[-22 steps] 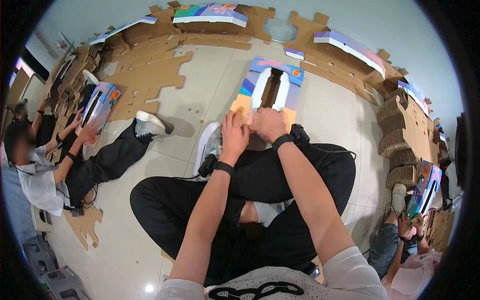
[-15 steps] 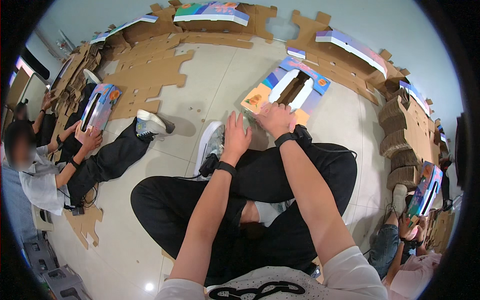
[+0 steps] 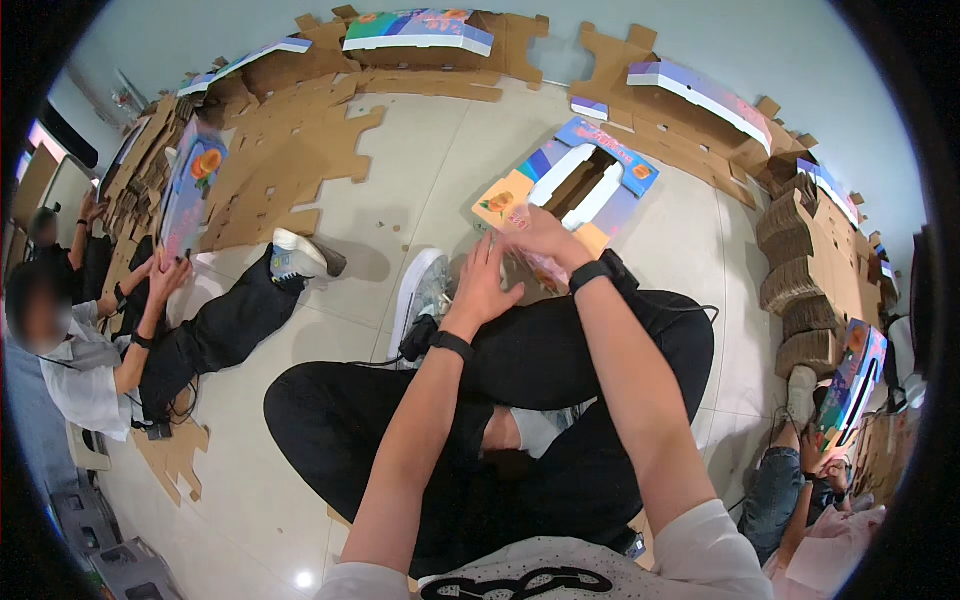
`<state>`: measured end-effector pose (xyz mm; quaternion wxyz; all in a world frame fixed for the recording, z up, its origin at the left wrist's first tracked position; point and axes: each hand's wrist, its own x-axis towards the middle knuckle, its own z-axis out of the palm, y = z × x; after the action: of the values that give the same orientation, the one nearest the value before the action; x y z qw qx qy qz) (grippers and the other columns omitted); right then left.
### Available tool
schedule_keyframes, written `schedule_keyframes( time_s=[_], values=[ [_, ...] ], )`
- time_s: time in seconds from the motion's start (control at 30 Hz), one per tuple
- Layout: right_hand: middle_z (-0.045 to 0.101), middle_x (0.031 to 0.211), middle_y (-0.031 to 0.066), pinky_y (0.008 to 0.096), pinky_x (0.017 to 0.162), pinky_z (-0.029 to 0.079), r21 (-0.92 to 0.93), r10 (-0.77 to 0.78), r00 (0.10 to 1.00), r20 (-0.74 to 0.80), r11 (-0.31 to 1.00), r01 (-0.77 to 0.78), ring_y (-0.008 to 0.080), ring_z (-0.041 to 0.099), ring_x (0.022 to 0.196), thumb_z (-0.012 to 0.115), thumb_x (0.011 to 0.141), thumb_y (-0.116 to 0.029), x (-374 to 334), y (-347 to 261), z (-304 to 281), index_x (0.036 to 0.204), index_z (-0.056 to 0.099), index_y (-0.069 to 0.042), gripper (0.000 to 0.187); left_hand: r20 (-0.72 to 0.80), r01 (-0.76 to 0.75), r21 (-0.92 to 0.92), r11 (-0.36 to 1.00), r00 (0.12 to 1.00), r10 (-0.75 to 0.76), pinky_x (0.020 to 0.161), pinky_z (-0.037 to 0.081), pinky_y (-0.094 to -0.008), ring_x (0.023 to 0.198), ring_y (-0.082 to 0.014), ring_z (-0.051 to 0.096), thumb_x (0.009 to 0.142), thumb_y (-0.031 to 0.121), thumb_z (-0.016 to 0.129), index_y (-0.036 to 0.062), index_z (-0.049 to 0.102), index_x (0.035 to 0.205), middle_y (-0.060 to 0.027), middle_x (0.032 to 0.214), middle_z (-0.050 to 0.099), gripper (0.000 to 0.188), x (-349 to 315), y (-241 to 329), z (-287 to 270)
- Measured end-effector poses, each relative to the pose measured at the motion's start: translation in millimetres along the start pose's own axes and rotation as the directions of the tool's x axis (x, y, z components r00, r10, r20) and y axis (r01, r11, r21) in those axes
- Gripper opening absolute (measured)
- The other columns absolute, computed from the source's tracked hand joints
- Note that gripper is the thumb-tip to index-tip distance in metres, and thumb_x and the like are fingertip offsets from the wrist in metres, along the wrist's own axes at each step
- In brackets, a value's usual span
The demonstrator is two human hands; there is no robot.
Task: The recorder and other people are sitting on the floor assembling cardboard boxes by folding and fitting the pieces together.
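1 box (image 3: 558, 176): beyond shoe (image 3: 428, 285), rightward
Left hand (image 3: 482, 288): right of shoe, spread wide, seemingly empty
Right hand (image 3: 548, 240): at box's near end, grip unclear
Box folding: top formed, remainder unclear

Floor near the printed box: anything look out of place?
Small brownish specks dot the tiles between the co-worker's shoe and the box, resembling stray scraps. No box damage stands out; the right hand partly covers it.
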<state>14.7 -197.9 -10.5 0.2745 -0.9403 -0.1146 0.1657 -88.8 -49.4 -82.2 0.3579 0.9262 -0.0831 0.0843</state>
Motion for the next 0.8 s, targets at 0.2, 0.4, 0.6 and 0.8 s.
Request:
schedule_keyframes(
  time_s=[0.2, 0.4, 0.6, 0.8],
  values=[
    [0.053, 0.141, 0.0259, 0.0358, 0.107, 0.044, -0.239, -0.303, 0.928, 0.216, 0.905, 0.351, 0.0383, 0.054, 0.128, 0.088, 0.06, -0.042, 5, 17, -103, 0.147, 0.043, 0.0, 0.107, 0.079, -0.037, 0.247, 0.968, 0.997, 0.018, 0.113, 0.028, -0.0638, 0.147, -0.0391, 0.026, 0.077, 0.036, 0.078, 0.0053, 0.026, 0.155, -0.0219, 0.158, 0.027, 0.099, -6, 15, -9],
    [0.035, 0.157, 0.0157, 0.0626, 0.114, 0.031, -0.697, -0.133, 0.932, 0.336, 0.631, 0.341, 0.0368, 0.029, 0.147, 0.095, 0.05, -0.038, -24, 82, -100, 0.157, 0.024, -0.011, 0.132, 0.211, -0.306, 0.675, 0.671, 0.952, 0.222, 0.113, 0.024, -0.0664, 0.146, -0.0359, 0.028, 0.08, 0.032, 0.074, 0.0059, 0.04, 0.149, -0.0175, 0.158, 0.031, 0.081, -1, 33, -13],
    [0.032, 0.158, 0.0172, 0.054, 0.117, 0.032, -0.598, -0.221, 0.938, 0.267, 0.725, 0.341, 0.0353, 0.03, 0.147, 0.096, 0.05, -0.033, -11, 78, -85, 0.157, 0.022, -0.01, 0.132, 0.356, -0.468, 0.633, 0.617, 0.883, 0.305, 0.116, 0.025, -0.0617, 0.147, -0.0327, 0.03, 0.08, 0.029, 0.071, 0.0057, 0.043, 0.146, -0.0155, 0.157, 0.034, 0.075, 17, 28, -86],
    [0.039, 0.154, 0.0134, 0.0516, 0.115, 0.035, -0.508, -0.334, 0.883, 0.329, 0.726, 0.464, 0.031, 0.038, 0.142, 0.094, 0.051, -0.035, 2, 80, -68, 0.154, 0.028, -0.008, 0.126, 0.213, -0.196, 0.652, 0.732, 0.974, 0.071, 0.117, 0.026, -0.0576, 0.147, -0.0354, 0.029, 0.084, 0.03, 0.072, 0.0038, 0.039, 0.147, -0.0172, 0.157, 0.033, 0.076, 16, -47, -152]
  ],
)
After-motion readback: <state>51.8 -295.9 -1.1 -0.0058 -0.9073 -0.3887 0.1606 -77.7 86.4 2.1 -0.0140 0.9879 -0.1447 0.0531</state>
